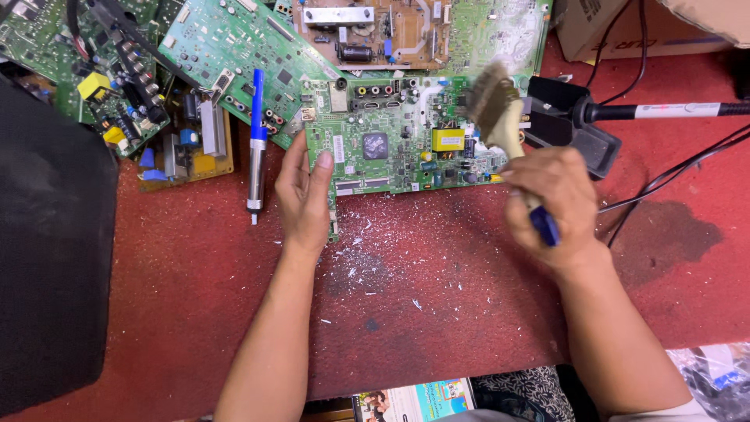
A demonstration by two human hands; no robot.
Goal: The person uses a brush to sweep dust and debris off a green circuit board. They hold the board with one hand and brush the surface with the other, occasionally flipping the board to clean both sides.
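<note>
Red felt-like cloth covers the table [437, 312], flecked with small white chips and dust just in front of the work. Along the left edge lies a large black slab-shaped object [47, 250] with a dull surface. Across the far side of the table spreads a heap of green printed circuit boards [226, 39], overlapping one another, with a brownish board among them at top centre. The nearest one, a rectangular green circuit board with a yellow block and a square black chip [391, 144], lies flat at the middle of the table, its near edge facing the person. The left hand [305, 195] rests on the board's left edge, fingers held straight and together with the thumb spread aside, pressing rather than gripping. The right hand [555, 207] is pressed together in a fist around the pale handle of a worn bristle brush with a blue end [504, 125], whose frayed bristles hover at the board's right edge, blurred. Right of the brush sits a black soldering-iron stand [582, 133] with cables trailing away. Left of the left hand lies a blue-and-silver pen-shaped desoldering pump [256, 141], pointing toward the person.
</note>
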